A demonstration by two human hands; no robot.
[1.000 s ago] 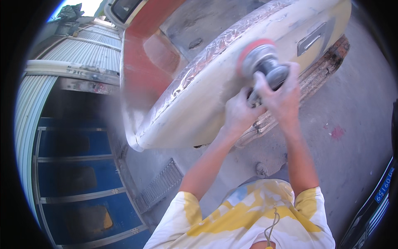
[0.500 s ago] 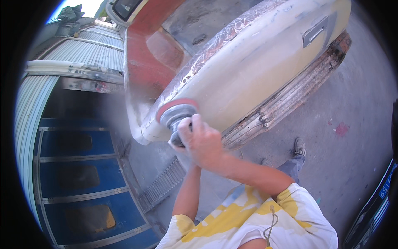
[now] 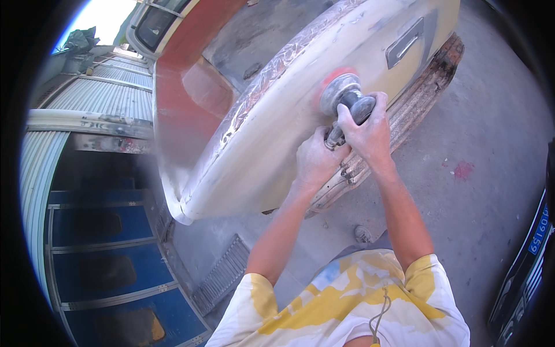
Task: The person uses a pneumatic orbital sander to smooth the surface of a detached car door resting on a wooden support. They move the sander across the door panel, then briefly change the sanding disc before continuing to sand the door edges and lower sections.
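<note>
A grey disc sander [image 3: 342, 92] with a reddish pad presses on the outer face of a cream tailgate [image 3: 263, 156]. My right hand [image 3: 373, 130] wraps round its dark rounded grip. Lower down and to the left, my left hand [image 3: 317, 157] is closed on the narrow rear end of the sander. White dust coats both hands. The pad is blurred at its edge. Right of the sander, a recessed metal handle plate [image 3: 404, 43] is set in the tailgate. Crinkled clear film [image 3: 272, 78] runs along the top edge.
Beneath the tailgate juts a rusty, worn bumper [image 3: 425, 87]. The red-sided truck bed [image 3: 191, 87] lies beyond. Blue panels [image 3: 104, 225] stand at left beside a floor grate [image 3: 222, 274]. Another vehicle's dark front [image 3: 523, 277] is at far right.
The sander and both hands have moved right and farther up across the tailgate, from its left end to near the handle plate. My left hand, mostly hidden before, now shows.
</note>
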